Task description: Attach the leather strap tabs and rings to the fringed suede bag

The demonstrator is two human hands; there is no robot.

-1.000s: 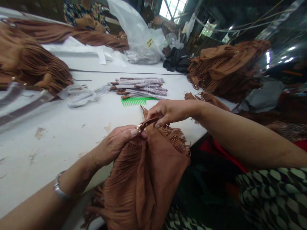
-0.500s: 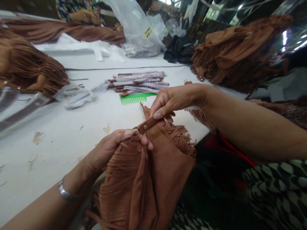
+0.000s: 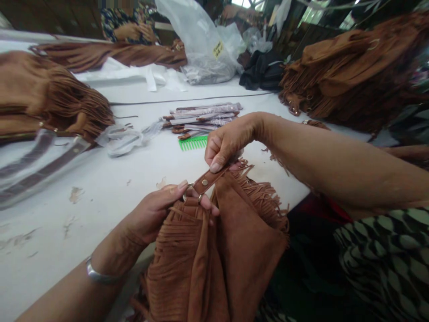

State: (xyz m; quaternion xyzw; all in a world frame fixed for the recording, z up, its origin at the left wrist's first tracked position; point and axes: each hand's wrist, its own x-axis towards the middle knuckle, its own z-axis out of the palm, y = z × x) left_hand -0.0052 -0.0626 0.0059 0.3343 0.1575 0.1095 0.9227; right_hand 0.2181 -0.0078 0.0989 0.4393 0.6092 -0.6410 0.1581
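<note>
A brown fringed bag [image 3: 248, 237] hangs at the lower middle, at the table's near edge. My left hand [image 3: 157, 208] grips its top corner beside a metal ring [image 3: 189, 190], thumb on top and fingertips showing behind. From that ring a brown strap [image 3: 205, 182] with a round rivet runs up to the right. My right hand [image 3: 223, 145] pinches this strap between thumb and curled fingers, above the bag. Just behind my right hand, a green comb [image 3: 192, 143] lies partly covered.
Wrapped straps [image 3: 204, 117] lie piled on the white table [image 3: 100, 188]. Fringed bags stand at left [image 3: 43, 94] and right [image 3: 348, 71]. Behind are a clear plastic bag [image 3: 211, 58], a black bundle [image 3: 261, 71] and another person's hands [image 3: 134, 32].
The view has shifted, so the scene sits further right. My right hand has moved slightly left relative to the comb, covering more of it. The ring at the strap's end shows more clearly.
</note>
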